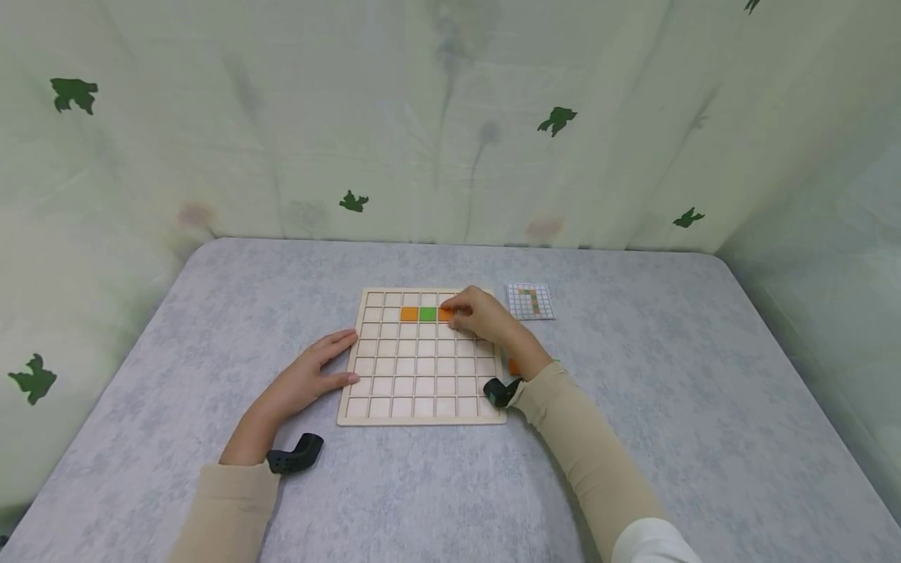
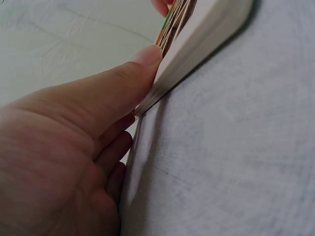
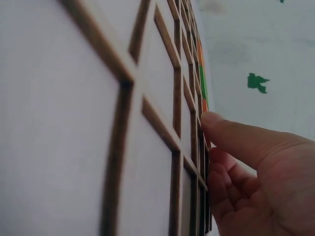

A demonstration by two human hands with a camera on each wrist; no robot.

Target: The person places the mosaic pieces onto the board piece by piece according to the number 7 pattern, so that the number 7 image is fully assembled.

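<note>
Head view showed the right hand [image 1: 482,314] resting on the wooden grid board [image 1: 422,391], its fingers curled down onto an orange tile [image 1: 444,314] in the second row. Just beyond its fingertips sat a green tile [image 1: 427,314], then another orange tile [image 1: 409,314]. Behind that hand's knuckles, off the board, lay a small pattern card [image 1: 530,301]. The left hand [image 1: 310,375] lay flat and relaxed on the grey table [image 1: 211,313], holding nothing, its thumb [image 2: 142,61] pressed against the board's near edge.

Beige long sleeves [image 1: 584,446] and a black wrist-mounted camera [image 1: 294,455] on each arm.
</note>
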